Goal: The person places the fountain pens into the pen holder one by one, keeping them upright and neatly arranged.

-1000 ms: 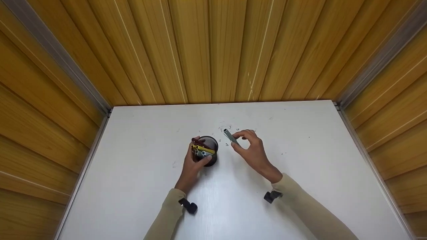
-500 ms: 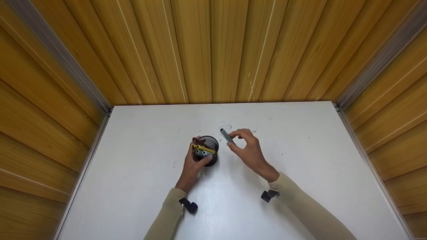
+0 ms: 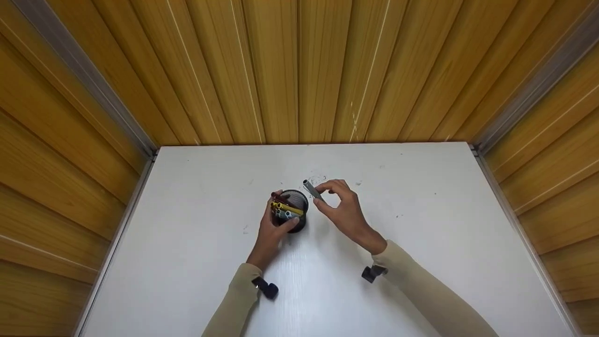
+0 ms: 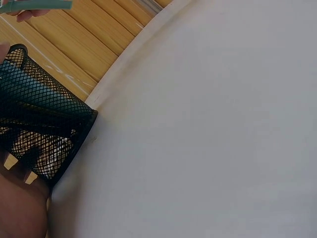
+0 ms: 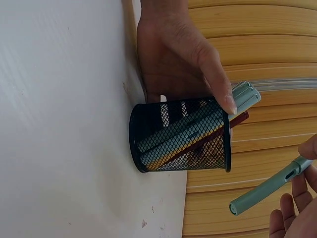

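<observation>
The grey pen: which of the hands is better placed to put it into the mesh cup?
Right hand: it already pinches the grey pen just beside the mesh cup, while the left hand grips that cup.

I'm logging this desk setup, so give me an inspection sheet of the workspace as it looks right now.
Surface: white table, small dark specks near its middle.
Job's things: black mesh pen cup upright, holding grey, yellow and red pens; one grey pen held beside its rim.
Clutter: nothing seen.
Hands: left hand grips the cup; right hand pinches the grey pen.
Cables: nothing seen.
Surroundings: wood-panel walls on three sides.
</observation>
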Action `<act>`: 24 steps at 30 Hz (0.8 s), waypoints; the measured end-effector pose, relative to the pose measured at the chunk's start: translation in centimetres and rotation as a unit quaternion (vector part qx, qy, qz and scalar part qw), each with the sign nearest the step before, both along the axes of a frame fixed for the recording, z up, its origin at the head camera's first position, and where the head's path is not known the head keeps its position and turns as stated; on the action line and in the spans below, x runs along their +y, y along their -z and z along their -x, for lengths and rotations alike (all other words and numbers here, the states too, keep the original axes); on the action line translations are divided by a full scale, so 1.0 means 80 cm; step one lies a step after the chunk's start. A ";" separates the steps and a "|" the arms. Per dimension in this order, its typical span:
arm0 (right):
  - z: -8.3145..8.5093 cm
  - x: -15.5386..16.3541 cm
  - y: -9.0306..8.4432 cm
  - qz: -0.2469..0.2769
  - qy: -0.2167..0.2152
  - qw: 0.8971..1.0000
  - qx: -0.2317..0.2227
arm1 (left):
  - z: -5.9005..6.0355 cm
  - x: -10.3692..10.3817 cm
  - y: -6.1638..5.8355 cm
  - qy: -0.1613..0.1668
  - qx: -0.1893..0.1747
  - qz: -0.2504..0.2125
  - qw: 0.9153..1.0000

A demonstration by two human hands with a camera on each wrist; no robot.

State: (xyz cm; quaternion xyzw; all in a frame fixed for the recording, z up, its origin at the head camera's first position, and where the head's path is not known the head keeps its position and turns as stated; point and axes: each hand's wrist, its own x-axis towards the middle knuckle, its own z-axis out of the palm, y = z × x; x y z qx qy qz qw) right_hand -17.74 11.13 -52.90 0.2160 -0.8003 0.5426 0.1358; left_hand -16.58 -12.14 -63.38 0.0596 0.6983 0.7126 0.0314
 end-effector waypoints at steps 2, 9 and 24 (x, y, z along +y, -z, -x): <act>0.000 -0.003 -0.002 0.001 -0.001 1.000 0.005 | 0.001 -0.001 0.002 0.001 0.001 -0.003 1.000; 0.002 -0.013 -0.005 -0.003 -0.007 1.000 0.016 | 0.001 -0.001 0.003 0.001 -0.001 -0.010 1.000; 0.012 -0.028 -0.011 -0.002 -0.026 0.999 0.022 | 0.002 -0.001 0.001 0.003 0.010 -0.001 1.000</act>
